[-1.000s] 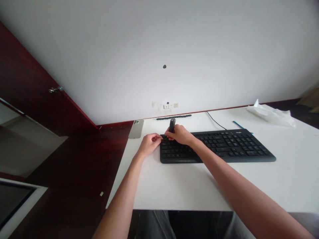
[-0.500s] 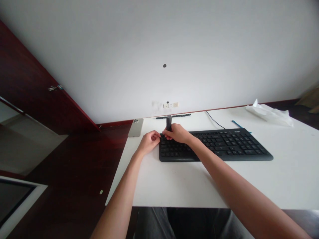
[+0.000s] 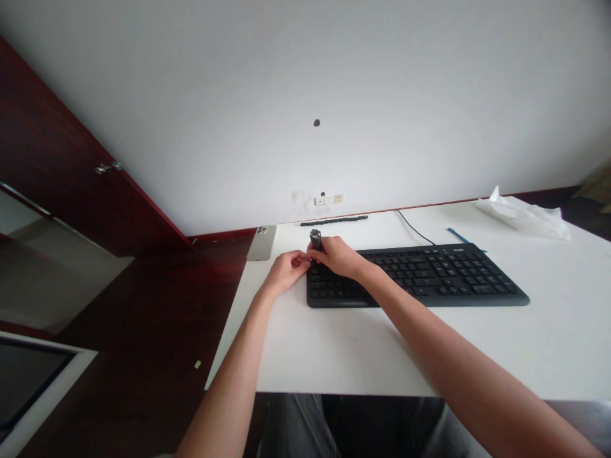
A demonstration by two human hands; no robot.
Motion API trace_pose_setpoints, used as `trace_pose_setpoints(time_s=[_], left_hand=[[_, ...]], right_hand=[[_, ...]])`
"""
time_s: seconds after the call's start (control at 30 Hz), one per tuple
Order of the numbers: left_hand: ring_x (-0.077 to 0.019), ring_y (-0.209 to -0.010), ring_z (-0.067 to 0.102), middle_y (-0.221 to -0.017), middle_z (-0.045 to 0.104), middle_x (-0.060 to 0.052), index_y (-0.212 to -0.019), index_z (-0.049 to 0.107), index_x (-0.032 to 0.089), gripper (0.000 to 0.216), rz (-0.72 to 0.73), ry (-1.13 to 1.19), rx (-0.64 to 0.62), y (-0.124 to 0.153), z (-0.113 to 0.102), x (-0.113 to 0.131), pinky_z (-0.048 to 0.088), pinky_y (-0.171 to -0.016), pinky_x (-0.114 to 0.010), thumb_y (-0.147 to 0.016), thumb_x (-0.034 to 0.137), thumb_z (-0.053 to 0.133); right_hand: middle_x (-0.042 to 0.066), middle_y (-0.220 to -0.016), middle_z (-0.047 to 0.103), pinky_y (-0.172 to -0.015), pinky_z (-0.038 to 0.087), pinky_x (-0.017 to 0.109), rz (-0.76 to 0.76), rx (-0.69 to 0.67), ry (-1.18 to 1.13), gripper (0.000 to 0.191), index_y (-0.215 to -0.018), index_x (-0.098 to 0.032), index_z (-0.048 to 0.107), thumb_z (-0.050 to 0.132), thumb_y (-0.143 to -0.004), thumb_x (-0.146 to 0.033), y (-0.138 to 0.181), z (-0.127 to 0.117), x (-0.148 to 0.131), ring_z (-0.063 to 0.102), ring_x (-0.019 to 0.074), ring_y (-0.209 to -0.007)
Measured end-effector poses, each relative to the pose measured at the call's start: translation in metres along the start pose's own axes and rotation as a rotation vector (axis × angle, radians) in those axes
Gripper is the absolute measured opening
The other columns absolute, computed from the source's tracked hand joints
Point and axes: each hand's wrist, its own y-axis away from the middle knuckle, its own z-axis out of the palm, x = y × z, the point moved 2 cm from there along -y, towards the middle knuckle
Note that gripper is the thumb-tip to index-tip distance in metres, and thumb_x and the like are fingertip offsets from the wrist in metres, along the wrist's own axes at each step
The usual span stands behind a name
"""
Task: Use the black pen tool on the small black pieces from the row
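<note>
A black keyboard [image 3: 415, 273] lies on the white table in front of me. My right hand [image 3: 340, 256] is closed around a short, dark, upright tool [image 3: 316, 239] above the keyboard's upper left corner. The tool's top end looks greyish; its lower end is hidden by my fingers, so its kind does not show. Close beside it, my left hand [image 3: 286, 270] is at the keyboard's left edge with curled fingers and thumb pinched together. Whatever those fingertips hold, if anything, is too small to make out. Behind the hands runs a row of small black pieces like keycaps [image 3: 334, 221].
A phone [image 3: 262, 243] lies at the table's far left corner. The keyboard's cable [image 3: 415, 228] runs to the back edge. A thin blue stick [image 3: 459, 236] lies behind the keyboard, and a crumpled white plastic bag [image 3: 522, 215] sits at the back right. The wall stands close behind.
The dark tool has tilted, its top coming lower and to the left, and the right hand has shifted slightly left, nearer the left fingertips. The view has moved a little.
</note>
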Motion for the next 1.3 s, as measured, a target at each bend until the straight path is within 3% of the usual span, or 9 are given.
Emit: trace_pose_setpoints(time_s=[0.17,0.37,0.6,0.7,0.83,1.07,1.3], left_hand=[[-0.0207,-0.079,0.067,-0.084,0.075,-0.007,-0.087,0.073,0.017,0.02,-0.001,-0.011,0.023,0.0,-0.002,-0.004,0.052,-0.076,-0.03,-0.083,0.036,0.073],[-0.0183,-0.075,0.064,-0.078,0.072,-0.005,-0.079,0.07,0.016,0.03,-0.001,-0.065,0.038,0.001,-0.003,-0.005,0.049,-0.071,-0.027,-0.084,0.045,0.072],[-0.0136,-0.065,0.054,-0.064,0.058,0.002,-0.067,0.06,0.015,0.031,0.016,-0.09,0.015,0.006,-0.006,0.004,0.04,-0.062,-0.023,-0.084,0.039,0.067],[-0.013,-0.064,0.052,-0.062,0.055,0.003,-0.064,0.057,0.015,0.029,0.017,-0.093,0.017,0.005,-0.006,0.001,0.039,-0.061,-0.022,-0.082,0.036,0.068],[-0.0137,-0.068,0.053,-0.068,0.06,0.001,-0.069,0.061,0.015,0.02,0.055,-0.104,0.019,0.002,-0.006,-0.004,0.039,-0.063,-0.022,-0.081,0.03,0.067],[-0.0147,-0.075,0.057,-0.081,0.066,-0.001,-0.081,0.063,0.016,0.007,0.103,-0.108,0.018,0.003,-0.002,0.001,0.045,-0.069,-0.025,-0.083,0.023,0.061],[-0.0164,-0.076,0.061,-0.091,0.067,-0.003,-0.091,0.061,0.016,0.015,0.073,-0.164,0.084,0.003,0.001,0.006,0.048,-0.066,-0.027,-0.081,0.025,0.066]], right_hand=[[0.006,-0.082,0.073,-0.066,0.041,0.026,0.016,0.007,0.048,0.02,-0.093,-0.017,0.071,0.062,-0.097,-0.035,0.002,0.005,-0.004,0.062,0.0186,-0.07],[0.007,-0.083,0.074,-0.067,0.042,0.027,0.049,0.003,0.039,0.017,-0.091,-0.018,0.072,0.064,-0.096,-0.032,0.007,0.007,-0.006,0.065,0.0203,-0.073],[0.008,-0.078,0.072,-0.065,0.039,0.028,0.028,0.002,0.075,0.032,-0.08,-0.019,0.069,0.06,-0.098,-0.044,0.012,0.015,-0.014,0.064,0.0203,-0.071],[0.008,-0.079,0.07,-0.063,0.036,0.029,0.023,0.088,0.162,0.037,-0.077,-0.02,0.063,0.056,-0.1,-0.047,0.014,0.023,-0.015,0.061,0.0196,-0.069],[0.007,-0.082,0.067,-0.065,0.035,0.03,-0.003,0.209,0.237,0.029,-0.077,-0.02,0.061,0.058,-0.1,-0.038,0.015,0.034,-0.013,0.059,0.0199,-0.073],[0.006,-0.082,0.062,-0.075,0.043,0.031,-0.123,0.314,0.02,0.03,-0.074,-0.021,0.063,0.056,-0.1,-0.034,0.015,0.034,-0.016,0.058,0.0194,-0.078],[0.005,-0.081,0.061,-0.078,0.045,0.033,-0.181,0.334,-0.216,0.035,-0.069,-0.021,0.061,0.056,-0.1,-0.038,0.012,0.035,-0.019,0.057,0.0194,-0.079]])
